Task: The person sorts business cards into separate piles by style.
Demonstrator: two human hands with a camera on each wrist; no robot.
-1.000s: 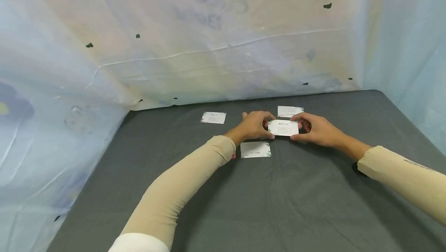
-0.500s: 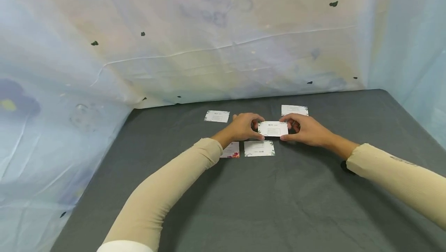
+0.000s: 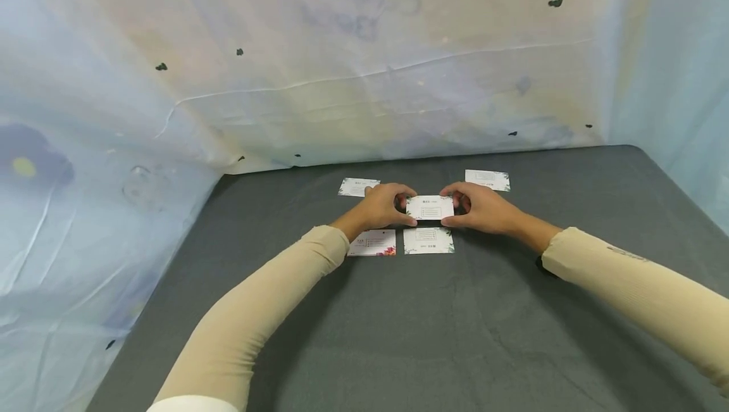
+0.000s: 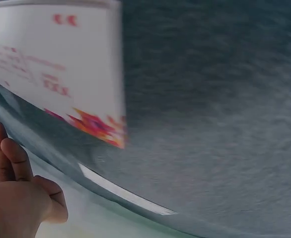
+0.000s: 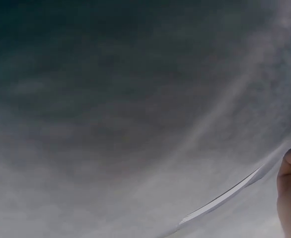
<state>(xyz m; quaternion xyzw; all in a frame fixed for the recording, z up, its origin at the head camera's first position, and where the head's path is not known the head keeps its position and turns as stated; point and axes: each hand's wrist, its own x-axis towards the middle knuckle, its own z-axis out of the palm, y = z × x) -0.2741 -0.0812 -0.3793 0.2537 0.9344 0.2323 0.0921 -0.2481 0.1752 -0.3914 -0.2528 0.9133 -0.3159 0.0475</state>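
Between both hands, in the head view, is a white card [image 3: 429, 207] with printed text and a leafy corner pattern. My left hand [image 3: 383, 204] pinches its left edge between thumb and fingers. At its right edge my right hand [image 3: 483, 207] does the same. Just below the held card lies a white card with green leaf corners [image 3: 429, 241]. A card with red and orange flowers [image 3: 373, 243] lies to the left of that one, beneath my left wrist; the left wrist view shows its floral corner [image 4: 97, 124] up close.
Toward the back of the grey-covered table [image 3: 398, 336] lie two more white cards, a left one [image 3: 355, 187] partly behind my left hand and a right one [image 3: 487, 179]. A pale patterned curtain [image 3: 364, 108] rises behind the table and along its sides.
Both hands have carried the held card leftward, from the upper right of the green-leaf card to right above it. More of the flowered card now shows past the left sleeve.
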